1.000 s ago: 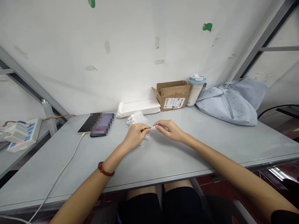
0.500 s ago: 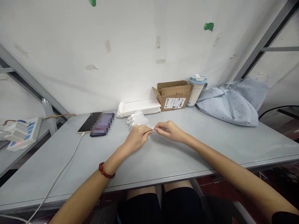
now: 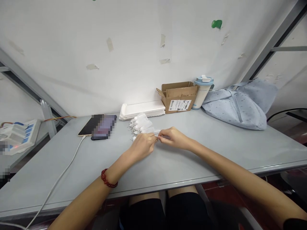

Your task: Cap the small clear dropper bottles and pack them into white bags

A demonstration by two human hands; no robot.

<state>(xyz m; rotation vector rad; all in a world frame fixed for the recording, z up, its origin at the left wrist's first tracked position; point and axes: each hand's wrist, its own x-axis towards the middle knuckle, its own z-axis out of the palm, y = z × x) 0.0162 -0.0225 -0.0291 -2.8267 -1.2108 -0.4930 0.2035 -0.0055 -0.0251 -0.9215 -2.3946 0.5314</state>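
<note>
My left hand (image 3: 143, 146) and my right hand (image 3: 174, 138) meet fingertip to fingertip over the table. Between them they pinch a small clear plastic piece (image 3: 157, 131), whose edge shows just above the fingers; most of it is hidden, so its exact kind is unclear. Just beyond my left hand lies a pile of small whitish translucent packets (image 3: 142, 120) with white string loops at their left ends. Some of that pile is covered by the left hand.
Behind the pile is a stack of white envelopes (image 3: 144, 108), beside an open cardboard box (image 3: 179, 97). A tumbler (image 3: 200, 95) and a blue fabric bag (image 3: 235, 108) stand to the right. Two phones (image 3: 90, 125) lie left, one with a white cable (image 3: 64, 174).
Both hands have shifted slightly down and the left hand has turned a little. The clear piece now shows above the fingers, and more of the packet pile is visible.
</note>
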